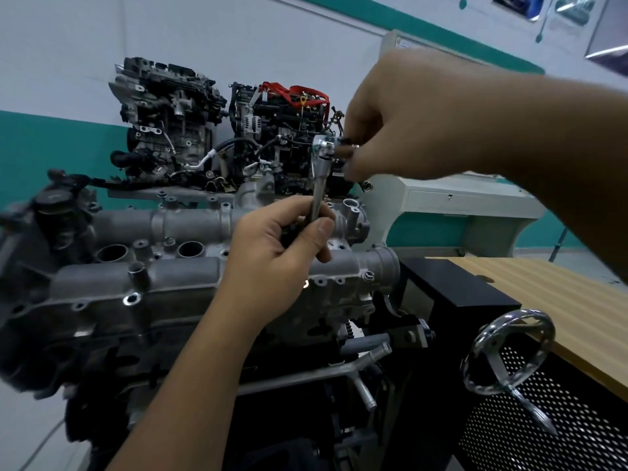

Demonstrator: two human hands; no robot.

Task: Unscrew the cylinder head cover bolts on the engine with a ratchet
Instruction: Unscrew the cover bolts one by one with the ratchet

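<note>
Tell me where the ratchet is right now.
In the head view, the ratchet stands near centre above the cylinder head cover, its handle gripped by the left hand, its head pinched by the right hand.

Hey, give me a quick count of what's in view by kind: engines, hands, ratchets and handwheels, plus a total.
Engines: 3, the grey engine in front, the dark engine behind on the left, and the engine with red parts beside it.
Hands: 2, the left hand and the right hand.
Ratchets: 1, the ratchet.
Handwheels: 1, the chrome handwheel.
Total: 7
</note>
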